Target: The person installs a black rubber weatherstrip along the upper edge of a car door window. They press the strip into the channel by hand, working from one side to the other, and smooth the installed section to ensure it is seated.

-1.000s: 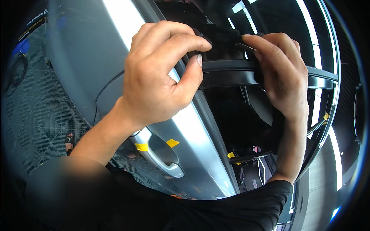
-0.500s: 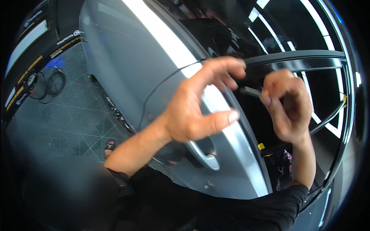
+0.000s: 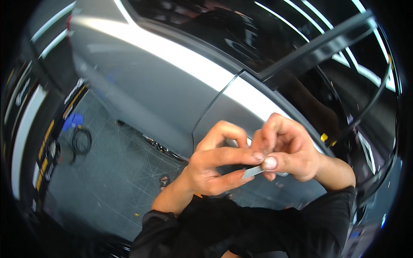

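Note:
Both my hands meet in front of the silver-grey car door. My right hand (image 3: 292, 150) pinches a small, thin grey blade-like strip (image 3: 253, 172) between thumb and fingers. From the other side, my left hand (image 3: 219, 161) closes on the same strip, its thumb against the lower end and its index fingertip by the right thumb. The strip's upper part is hidden by the fingers. Behind and below the hands lies the car's side (image 3: 159, 81), with a bright band of reflected light and a door seam.
Dark windows and a black pillar (image 3: 318, 43) run along the upper right. Yellow tabs (image 3: 324, 137) sit by the window edge. On the grid-patterned floor (image 3: 116, 180) are a blue cloth-like item (image 3: 73, 121) and a coiled black cable (image 3: 81, 142). Dark banners line the left.
My hands were apart, the left open over the door and the right by the window. Now they have come together lower down, both on the strip, and the view has turned.

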Demonstrator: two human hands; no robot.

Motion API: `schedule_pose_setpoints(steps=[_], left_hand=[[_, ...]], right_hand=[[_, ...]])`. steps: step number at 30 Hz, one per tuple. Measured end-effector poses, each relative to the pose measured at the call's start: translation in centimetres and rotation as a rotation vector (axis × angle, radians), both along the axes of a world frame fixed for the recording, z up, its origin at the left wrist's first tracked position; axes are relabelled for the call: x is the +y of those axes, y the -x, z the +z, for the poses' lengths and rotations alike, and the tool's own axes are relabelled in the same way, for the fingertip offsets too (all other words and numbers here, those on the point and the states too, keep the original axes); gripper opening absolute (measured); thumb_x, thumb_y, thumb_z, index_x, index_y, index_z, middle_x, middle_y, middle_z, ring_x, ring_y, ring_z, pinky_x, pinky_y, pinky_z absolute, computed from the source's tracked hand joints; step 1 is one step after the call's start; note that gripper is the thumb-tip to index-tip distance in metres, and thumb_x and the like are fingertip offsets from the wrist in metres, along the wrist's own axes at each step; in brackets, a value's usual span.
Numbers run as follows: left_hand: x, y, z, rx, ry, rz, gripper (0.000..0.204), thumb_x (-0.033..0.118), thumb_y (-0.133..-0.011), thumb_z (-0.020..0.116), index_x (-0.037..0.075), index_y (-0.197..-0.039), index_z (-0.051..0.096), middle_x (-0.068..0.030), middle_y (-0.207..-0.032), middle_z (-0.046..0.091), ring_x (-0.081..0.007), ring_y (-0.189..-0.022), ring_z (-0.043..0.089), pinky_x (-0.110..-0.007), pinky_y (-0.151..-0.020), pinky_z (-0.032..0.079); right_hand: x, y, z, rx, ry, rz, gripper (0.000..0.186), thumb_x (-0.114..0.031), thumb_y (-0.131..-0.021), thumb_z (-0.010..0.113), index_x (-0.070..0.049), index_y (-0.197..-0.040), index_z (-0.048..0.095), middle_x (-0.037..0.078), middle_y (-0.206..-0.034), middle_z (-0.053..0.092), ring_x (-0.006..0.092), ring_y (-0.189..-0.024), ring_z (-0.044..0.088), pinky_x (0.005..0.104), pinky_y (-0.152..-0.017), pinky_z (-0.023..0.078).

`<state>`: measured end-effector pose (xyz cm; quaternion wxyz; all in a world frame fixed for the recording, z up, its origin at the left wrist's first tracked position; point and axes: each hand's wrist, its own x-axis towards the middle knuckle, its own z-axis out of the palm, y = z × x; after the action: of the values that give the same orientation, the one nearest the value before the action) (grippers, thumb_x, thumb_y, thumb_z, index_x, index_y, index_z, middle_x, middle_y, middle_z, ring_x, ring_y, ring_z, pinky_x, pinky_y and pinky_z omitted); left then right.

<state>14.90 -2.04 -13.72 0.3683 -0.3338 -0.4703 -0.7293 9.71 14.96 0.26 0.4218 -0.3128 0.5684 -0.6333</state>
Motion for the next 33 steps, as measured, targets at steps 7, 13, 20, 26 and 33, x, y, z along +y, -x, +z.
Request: schedule_pose_setpoints(steps=[7,13,20,26,33], left_hand=[[-7.1,0.9,0.0,-0.104,0.062,-0.184,0.029,0.028,-0.086,0.087,0.009,-0.107,0.082,-0.0078,-0.104,0.059,-0.0199,-0.096,0.056,-0.033,-0.080,0.048],[-9.6,-0.1,2.1,-0.174,0.147,-0.321,0.025,0.025,-0.084,0.090,0.009,-0.101,0.082,-0.0108,-0.115,0.059,-0.0242,-0.108,0.055,-0.039,-0.093,0.048],[-9.7,-0.4,4.1,-0.265,0.277,-0.370,0.022,0.020,-0.091,0.084,0.002,-0.091,0.071,-0.0149,-0.102,0.069,-0.0280,-0.100,0.064,-0.042,-0.088,0.052],[-10.2,1.6,7.2,-0.370,0.286,-0.217,0.013,0.003,-0.096,0.076,-0.003,-0.107,0.074,-0.0115,-0.101,0.073,-0.0163,-0.092,0.069,-0.029,-0.081,0.056],[-8.3,7.1,13.8,-0.372,0.441,0.162,0.021,0.010,-0.096,0.074,-0.005,-0.112,0.075,-0.0058,-0.094,0.076,-0.0101,-0.085,0.068,-0.026,-0.078,0.054]], right_hand=[[-6.1,-3.0,-5.6,-0.382,0.332,-0.148,0.022,-0.005,-0.102,0.069,-0.006,-0.115,0.051,0.006,-0.095,0.059,0.0115,-0.069,0.061,0.0255,-0.062,0.052],[-9.3,-5.8,-8.3,-0.605,0.642,-0.208,0.020,-0.006,-0.104,0.066,-0.011,-0.114,0.049,0.006,-0.100,0.062,0.0114,-0.068,0.057,0.0270,-0.064,0.051],[-7.3,-9.7,-13.0,-0.564,0.593,-0.475,0.012,-0.016,-0.108,0.061,-0.009,-0.118,0.060,0.006,-0.096,0.063,0.0155,-0.076,0.059,0.0294,-0.070,0.050],[-2.4,-18.1,-22.3,-0.508,0.357,-1.020,0.012,-0.015,-0.101,0.066,-0.006,-0.108,0.062,0.009,-0.091,0.063,0.0196,-0.078,0.060,0.0330,-0.073,0.050],[0.9,-30.5,-33.6,-0.691,0.082,-1.411,0.007,-0.009,-0.101,0.066,-0.005,-0.106,0.064,0.006,-0.088,0.069,0.0148,-0.071,0.066,0.0298,-0.068,0.054]])
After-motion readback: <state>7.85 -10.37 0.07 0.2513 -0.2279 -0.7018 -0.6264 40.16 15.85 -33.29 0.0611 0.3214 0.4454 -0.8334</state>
